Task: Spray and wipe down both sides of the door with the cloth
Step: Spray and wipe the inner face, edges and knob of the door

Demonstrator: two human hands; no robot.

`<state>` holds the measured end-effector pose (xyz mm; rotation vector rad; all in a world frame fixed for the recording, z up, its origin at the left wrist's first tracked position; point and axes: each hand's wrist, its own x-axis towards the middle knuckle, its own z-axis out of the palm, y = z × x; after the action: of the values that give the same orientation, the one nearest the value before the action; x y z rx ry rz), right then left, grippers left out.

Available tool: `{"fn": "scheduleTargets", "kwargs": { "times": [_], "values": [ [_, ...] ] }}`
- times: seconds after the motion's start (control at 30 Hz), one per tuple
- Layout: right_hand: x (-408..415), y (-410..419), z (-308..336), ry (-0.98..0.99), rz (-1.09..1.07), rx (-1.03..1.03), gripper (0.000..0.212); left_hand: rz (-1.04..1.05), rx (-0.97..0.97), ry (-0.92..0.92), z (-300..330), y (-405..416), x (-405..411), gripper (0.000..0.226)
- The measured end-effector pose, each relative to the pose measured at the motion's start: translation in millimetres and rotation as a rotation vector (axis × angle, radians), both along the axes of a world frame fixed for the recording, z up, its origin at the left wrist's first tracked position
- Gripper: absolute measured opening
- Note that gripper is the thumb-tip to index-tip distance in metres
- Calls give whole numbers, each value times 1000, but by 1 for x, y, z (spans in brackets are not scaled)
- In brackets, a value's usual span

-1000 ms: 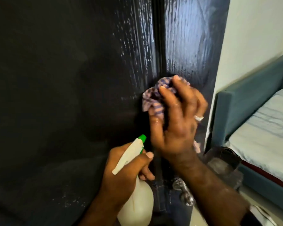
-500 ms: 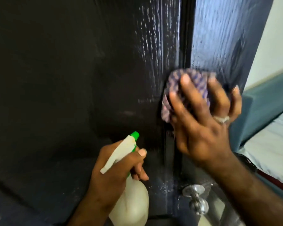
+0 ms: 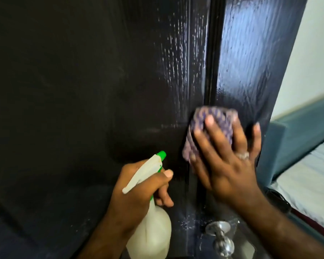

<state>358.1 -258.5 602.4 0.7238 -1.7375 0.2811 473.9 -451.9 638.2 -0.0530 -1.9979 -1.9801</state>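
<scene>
A dark, glossy wood-grain door (image 3: 86,94) fills most of the view, streaked with wet spray beside its vertical groove. My right hand (image 3: 226,161) presses a bunched purple checked cloth (image 3: 211,126) flat against the door's right panel, fingers spread over it, a ring on one finger. Lower down, my left hand (image 3: 138,189) grips a white spray bottle (image 3: 151,232) by its neck; the green nozzle points up and right at the door. A silver door knob (image 3: 221,238) sticks out below my right wrist.
To the right of the door's edge are a pale wall (image 3: 310,62), a teal upholstered bed frame (image 3: 295,143) and a light mattress (image 3: 306,176). A dark object lies on the floor by the bed.
My right hand and the cloth slid from the groove rightward onto the door's right panel, and the fingers flattened out. The view shifted left and down. The left hand kept the bottle steady.
</scene>
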Motion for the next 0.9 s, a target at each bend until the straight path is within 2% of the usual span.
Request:
{"fn": "scheduleTargets", "kwargs": {
  "times": [0.1, 0.17, 0.23, 0.4, 0.47, 0.63, 0.67, 0.73, 0.8, 0.83, 0.9],
  "values": [
    [-6, -21, 78, 9, -14, -146, 56, -7, -22, 70, 10, 10, -4, 32],
    [-8, -32, 94, 28, -44, -205, 57, 2, -7, 86, 13, 14, -7, 26],
    [-8, -34, 72, 16, -18, -184, 58, 10, 17, 94, 15, 15, -8, 24],
    [-11, 3, -56, -24, 10, 50, 73, 27, -43, 78, 14, 13, -4, 33],
    [-18, 24, -56, -8, -13, 42, 77, 31, -46, 59, 12, 11, -1, 32],
    [-25, 11, 44, -100, -40, -534, 71, 51, -8, 14, 13, 17, -2, 31],
    [-21, 3, 50, -117, -43, -555, 70, 49, -5, 7, 14, 21, -3, 32],
    [-15, -7, 30, -88, -7, -352, 68, 50, 19, 11, 17, 29, -5, 31],
    [-15, 2, -16, -47, 17, -119, 66, 57, 51, 16, 16, 33, -7, 24],
    [-18, 15, -35, -30, 4, -53, 67, 60, 51, 14, 15, 34, -8, 22],
    [-23, 39, -43, -28, -29, -45, 72, 33, 30, 17, 15, 35, -10, 23]
  ]
}}
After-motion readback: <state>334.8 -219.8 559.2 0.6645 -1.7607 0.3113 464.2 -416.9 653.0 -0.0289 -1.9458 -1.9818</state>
